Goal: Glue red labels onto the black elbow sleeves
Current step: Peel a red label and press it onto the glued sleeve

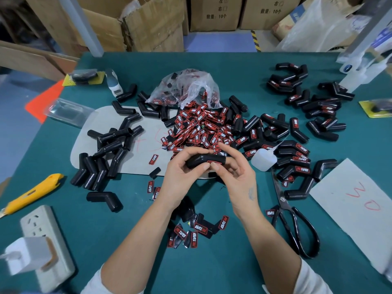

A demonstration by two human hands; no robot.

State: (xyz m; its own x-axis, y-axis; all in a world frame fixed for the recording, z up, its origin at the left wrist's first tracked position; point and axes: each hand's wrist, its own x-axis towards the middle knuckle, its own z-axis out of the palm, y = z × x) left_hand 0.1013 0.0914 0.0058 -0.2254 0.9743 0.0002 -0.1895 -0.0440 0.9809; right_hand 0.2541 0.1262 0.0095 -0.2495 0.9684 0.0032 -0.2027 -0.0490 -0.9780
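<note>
Seen from above, a person's two hands meet over a green table (212,262). The left hand (180,179) grips a black elbow sleeve (204,161), fingers curled around its left end from behind and the thumb pressing on the near side. The sleeve lies roughly level across both hands. A red label (213,162) sits on the sleeve's near face, at its middle. The right hand (237,177) meets the sleeve from the right: its thumb tip presses on the label beside the left thumb, while its other fingers curl loosely behind the sleeve's right end, with the forefinger raised above it.

Just beyond the hands lies a heap of loose red labels (199,126), spilling from a clear plastic bag (186,88). Bare black sleeves (110,149) lie scattered to the left, labelled sleeves (297,153) to the right. A small white glue bottle (263,159) lies just right of the hands, near black scissors (294,225). A yellow utility knife (31,194) rests at the left.
</note>
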